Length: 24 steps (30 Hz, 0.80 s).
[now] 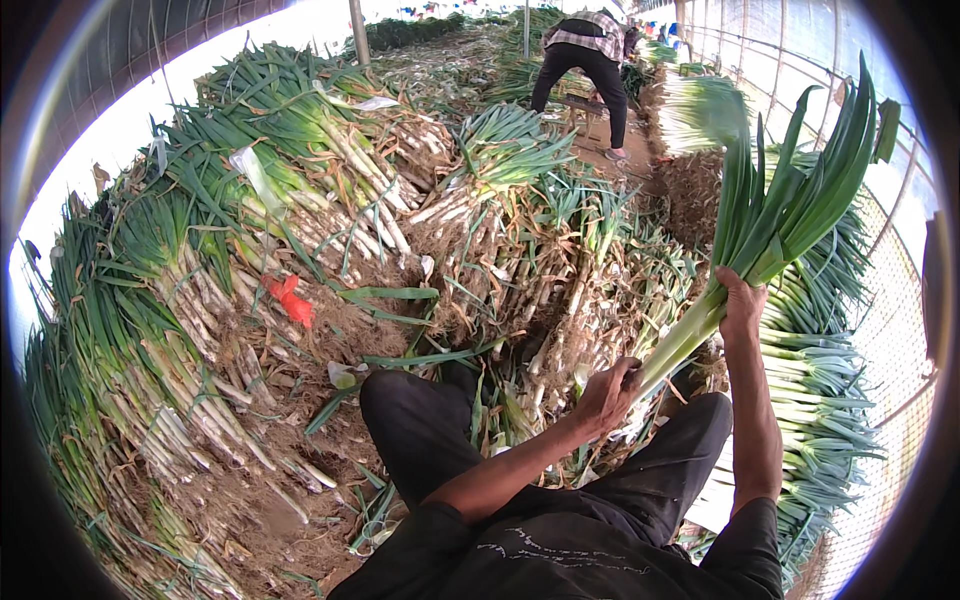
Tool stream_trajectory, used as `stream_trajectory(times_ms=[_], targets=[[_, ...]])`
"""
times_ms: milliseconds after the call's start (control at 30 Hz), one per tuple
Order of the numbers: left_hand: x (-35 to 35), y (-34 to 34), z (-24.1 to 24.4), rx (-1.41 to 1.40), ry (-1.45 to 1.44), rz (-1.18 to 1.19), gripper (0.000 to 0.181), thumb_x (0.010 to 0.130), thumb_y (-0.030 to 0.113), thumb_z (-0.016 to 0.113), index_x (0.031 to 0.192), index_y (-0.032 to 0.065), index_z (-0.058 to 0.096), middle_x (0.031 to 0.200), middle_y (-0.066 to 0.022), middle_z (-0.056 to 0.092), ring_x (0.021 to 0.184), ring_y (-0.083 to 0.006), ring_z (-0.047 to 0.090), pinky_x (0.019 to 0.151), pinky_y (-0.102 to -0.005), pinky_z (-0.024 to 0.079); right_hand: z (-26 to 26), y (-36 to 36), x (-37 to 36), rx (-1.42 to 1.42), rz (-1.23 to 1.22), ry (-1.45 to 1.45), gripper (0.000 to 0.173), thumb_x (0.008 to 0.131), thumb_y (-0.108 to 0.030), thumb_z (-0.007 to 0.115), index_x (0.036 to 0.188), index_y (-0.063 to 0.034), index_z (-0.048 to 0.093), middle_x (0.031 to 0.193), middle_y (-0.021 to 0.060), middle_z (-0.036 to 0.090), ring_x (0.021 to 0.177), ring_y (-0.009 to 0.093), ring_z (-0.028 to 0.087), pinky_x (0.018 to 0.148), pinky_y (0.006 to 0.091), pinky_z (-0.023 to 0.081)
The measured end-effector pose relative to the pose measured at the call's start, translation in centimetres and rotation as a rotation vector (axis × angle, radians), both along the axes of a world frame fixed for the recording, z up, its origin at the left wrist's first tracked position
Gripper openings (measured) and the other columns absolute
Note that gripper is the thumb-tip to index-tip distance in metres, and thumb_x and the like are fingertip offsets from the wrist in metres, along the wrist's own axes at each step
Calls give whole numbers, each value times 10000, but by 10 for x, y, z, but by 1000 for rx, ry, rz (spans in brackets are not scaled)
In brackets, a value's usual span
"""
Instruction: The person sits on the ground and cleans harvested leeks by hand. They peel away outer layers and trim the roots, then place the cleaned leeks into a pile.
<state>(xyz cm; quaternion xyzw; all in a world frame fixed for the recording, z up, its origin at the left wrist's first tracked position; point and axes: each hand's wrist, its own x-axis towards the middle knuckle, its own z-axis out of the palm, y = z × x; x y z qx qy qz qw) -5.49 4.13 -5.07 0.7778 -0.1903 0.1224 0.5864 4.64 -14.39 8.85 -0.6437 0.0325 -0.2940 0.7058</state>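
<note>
A bunch of leeks, with pale stalks and broad green leaves, slants up to the right in front of me. My right hand is closed around it where the stalks turn into leaves. Lower down, my left hand is at the pale root end, fingers curled against the stalks; the roots are hidden there. Between and beyond my knees lie loose leeks with brown roots and dry leaves. Cleaned leeks are stacked at my right, their leaves pointing outward.
Large heaps of untrimmed leeks with soil on their roots rise at my left. A red plastic scrap lies on them. Further ahead, a person bends over near a small stool, beside more stacked white stalks. Mesh netting borders the right side.
</note>
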Motion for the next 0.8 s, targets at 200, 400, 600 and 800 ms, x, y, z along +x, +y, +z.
stream_trajectory(times_ms=[200,400,600,800], targets=[[8,5,-17,-114,31,-32,263,943,220,530,1054,-11,582,817,-169,640,696,-209,620,613,-341,495,1,8,1,25,10,12,380,645,18,690,1015,-5,605,902,49,624,775,169,585,719,312,481],[8,7,-11,-160,245,-85,261,950,239,515,988,-4,604,806,-130,641,668,-189,603,600,-323,505,-5,4,0,87,70,11,409,655,39,690,1046,-27,592,933,42,622,815,172,588,746,310,486],[15,19,-14,-595,692,-479,285,955,232,485,1031,-36,543,766,-112,606,570,-162,614,501,-276,505,-12,2,-5,215,219,32,441,695,26,673,1113,-24,543,969,49,602,855,195,584,777,340,495],[7,25,-1,-615,595,-436,328,959,290,491,1036,-11,597,758,-85,642,587,-138,610,512,-266,517,-24,-6,-1,259,262,28,495,702,10,681,1163,-27,505,1000,54,594,894,201,575,807,342,491]])
